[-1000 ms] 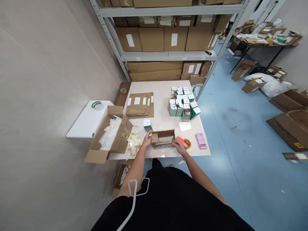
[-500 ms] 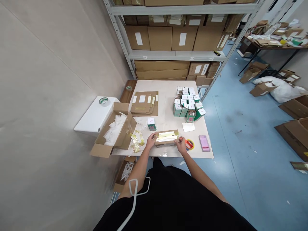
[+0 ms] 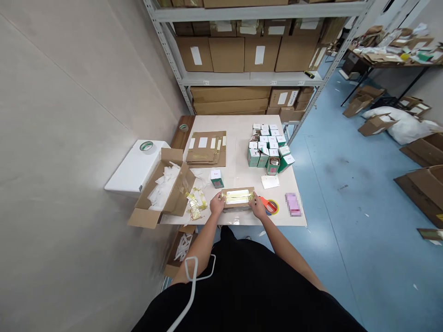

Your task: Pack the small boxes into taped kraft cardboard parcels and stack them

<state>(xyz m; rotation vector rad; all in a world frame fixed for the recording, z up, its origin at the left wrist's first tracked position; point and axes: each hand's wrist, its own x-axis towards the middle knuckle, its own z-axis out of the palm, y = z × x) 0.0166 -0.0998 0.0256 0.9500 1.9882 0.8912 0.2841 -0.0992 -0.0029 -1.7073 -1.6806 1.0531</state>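
Brown cardboard, a small carton (image 3: 237,190), sits between your hands at the front of the desk (image 3: 238,138), just in from the near edge. White patches and shiny yellowish tape cover its top, with a line running lengthways between them; looks like flaps meeting, though too small to be sure. Left hand (image 3: 217,204): fingers curled, part closed on the left end. Right hand (image 3: 257,206): same at the right end, part closed; exact fingertip contact is hard to make out.

Step in hand, as I judge it: pressing the top flaps down and level. Push evenly from both ends, so one side doesn't ride up over the other. Keep your thumbs near the corners and off the middle line. Don't squeeze the ends inward hard; thin card would likely bow and open the seam. Old tape could snag or spring, so smooth it flat first. Mind the near edge: slide the carton inward if it rocks.

Clutter check: orange-red tool (image 3: 266,204) and yellow tape roll (image 3: 276,207) lie just right of your right hand, handy but easy to knock. Green-and-white box (image 3: 217,178) stands just behind your left hand; keep your knuckles clear. Crumpled tape scraps (image 3: 196,204) lie left, out of the way.
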